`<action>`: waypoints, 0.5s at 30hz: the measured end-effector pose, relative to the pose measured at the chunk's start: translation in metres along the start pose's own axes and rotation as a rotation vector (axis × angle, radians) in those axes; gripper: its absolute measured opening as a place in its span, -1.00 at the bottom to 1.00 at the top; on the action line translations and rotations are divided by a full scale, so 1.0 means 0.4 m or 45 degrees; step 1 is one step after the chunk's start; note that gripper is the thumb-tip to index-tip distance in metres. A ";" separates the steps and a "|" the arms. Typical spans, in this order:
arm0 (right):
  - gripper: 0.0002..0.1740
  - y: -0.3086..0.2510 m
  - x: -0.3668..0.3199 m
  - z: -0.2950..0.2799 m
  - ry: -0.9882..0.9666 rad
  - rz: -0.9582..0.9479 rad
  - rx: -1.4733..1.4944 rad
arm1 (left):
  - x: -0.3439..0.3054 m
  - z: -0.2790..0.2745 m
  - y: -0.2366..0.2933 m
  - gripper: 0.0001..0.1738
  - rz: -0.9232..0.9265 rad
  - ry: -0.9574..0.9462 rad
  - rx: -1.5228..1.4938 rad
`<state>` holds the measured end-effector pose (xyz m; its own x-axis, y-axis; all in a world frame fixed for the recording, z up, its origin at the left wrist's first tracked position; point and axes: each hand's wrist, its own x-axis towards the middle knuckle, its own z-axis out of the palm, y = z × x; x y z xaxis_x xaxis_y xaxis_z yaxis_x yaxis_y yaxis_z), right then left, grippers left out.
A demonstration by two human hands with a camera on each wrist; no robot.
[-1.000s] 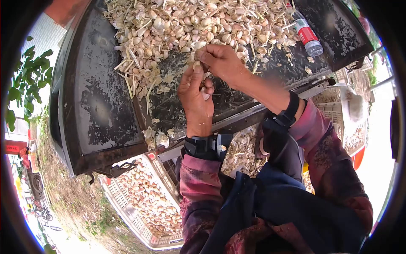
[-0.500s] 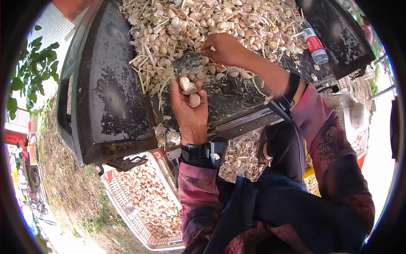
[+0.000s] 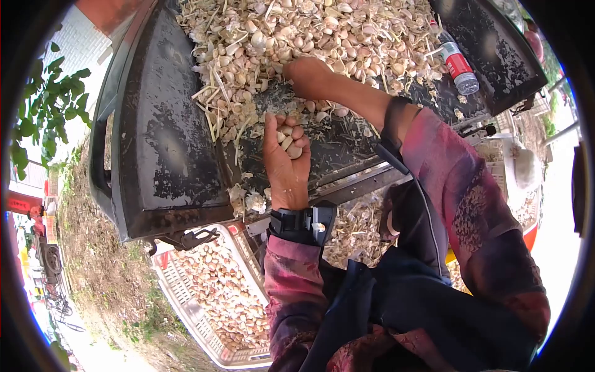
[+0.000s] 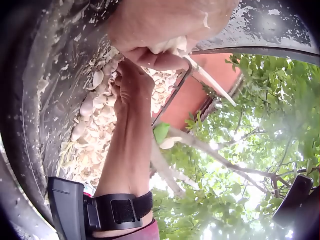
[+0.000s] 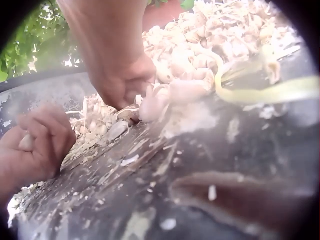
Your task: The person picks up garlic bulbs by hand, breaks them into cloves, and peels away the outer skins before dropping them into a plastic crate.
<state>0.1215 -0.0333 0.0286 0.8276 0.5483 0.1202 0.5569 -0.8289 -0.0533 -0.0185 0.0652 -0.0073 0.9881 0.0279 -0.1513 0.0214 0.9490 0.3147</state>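
Well L of the garlic pile (image 3: 347,37), a leafy branch (image 3: 52,118) is seen; btwn the two, a black side panel w/ flaking paint (image 3: 173,152) is set. On the pile's near-L side, lower down, a plastic crate (image 3: 188,307) is filled w/ more garlic. Just short of the pile's near edge, the L hand (image 3: 285,170) is held palm up over the dark bed (image 3: 338,139); a few loose cloves (image 3: 287,141) are grasped in its curled fingers. A black strap (image 3: 291,223) is worn on that wrist. Slightly further R, the R hand (image 3: 310,75) is put to the pile's near edge, knuckles up; its fingers are hidden in the head view & seen bent down among the garlic in the R wrist view, but whether a clove is gripped can't be told. At the pile's R edge, a red-labelled bottle (image 3: 458,65) is laid on its side.
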 end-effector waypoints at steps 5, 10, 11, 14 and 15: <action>-0.72 0.009 -0.045 -0.048 -0.036 -0.068 0.624 | -0.014 0.026 -0.009 -0.77 0.090 0.105 0.206; -0.83 -0.045 -0.088 -0.074 -0.289 0.102 1.510 | 0.007 0.020 -0.012 -0.75 0.132 0.122 0.147; -0.81 -0.052 -0.087 -0.070 -0.278 0.161 1.568 | 0.012 0.016 -0.011 -0.76 0.162 0.116 0.128; -0.79 -0.079 -0.082 -0.064 -0.211 0.207 1.641 | 0.015 0.012 -0.006 -0.77 0.171 0.071 0.071; -0.79 -0.087 -0.080 -0.062 -0.142 0.203 1.655 | 0.016 0.010 -0.003 -0.77 0.173 0.077 0.072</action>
<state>0.0739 -0.0249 0.0511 0.8566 0.5130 -0.0552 0.0619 -0.2083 -0.9761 -0.0117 0.0630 -0.0047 0.9715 0.1756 -0.1591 -0.1020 0.9160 0.3880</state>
